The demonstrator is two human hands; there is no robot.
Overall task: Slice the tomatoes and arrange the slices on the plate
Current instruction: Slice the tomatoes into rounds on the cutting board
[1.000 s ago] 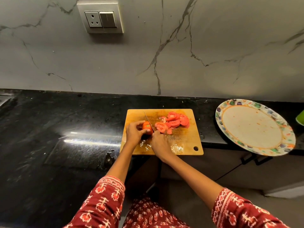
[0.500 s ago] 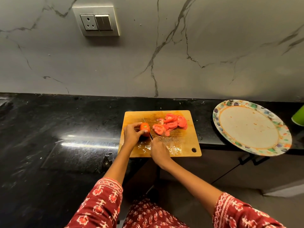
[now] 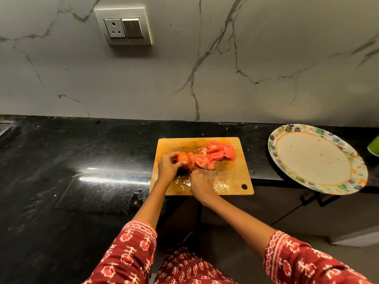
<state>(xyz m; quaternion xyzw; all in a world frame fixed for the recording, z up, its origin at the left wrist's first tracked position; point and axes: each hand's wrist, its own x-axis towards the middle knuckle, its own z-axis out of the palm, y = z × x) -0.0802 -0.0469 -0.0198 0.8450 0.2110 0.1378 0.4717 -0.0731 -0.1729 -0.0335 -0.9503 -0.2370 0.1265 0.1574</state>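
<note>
Tomato (image 3: 182,158) work sits on the wooden cutting board (image 3: 231,181), which lies at the front edge of the black counter (image 3: 82,160), directly ahead of you. Nearest to you, both forearms reach forward out of red patterned sleeves (image 3: 131,249). Your right hand (image 3: 200,184) lies low over the near, wet part of the board with its fingers curled around a knife (image 3: 190,169); only a thin sliver of blade shows above the knuckles, and the handle is hidden in your fist. Your left hand (image 3: 168,166) arches over the uncut part of the tomato, with fingers and thumb curled round it to pin it to the board. One fresh slice (image 3: 191,159) leans against the tomato's cut face, just right of your thumb.

Beyond that, a pile of slices (image 3: 217,153) overlaps toward the board's far right corner. A hanging hole (image 3: 244,186) marks the near right corner. Faint dark printing runs across the board's surface, too small to read.

To the right, well apart from the board, your plate (image 3: 287,132) with a coloured floral rim overhangs the counter's edge; a few small reddish flecks mark its centre. A green object (image 3: 374,147) is cut off by the frame's right edge.

Farthest away, a socket and switch plate (image 3: 123,26) is mounted on the grey veined marble wall (image 3: 246,68).
</note>
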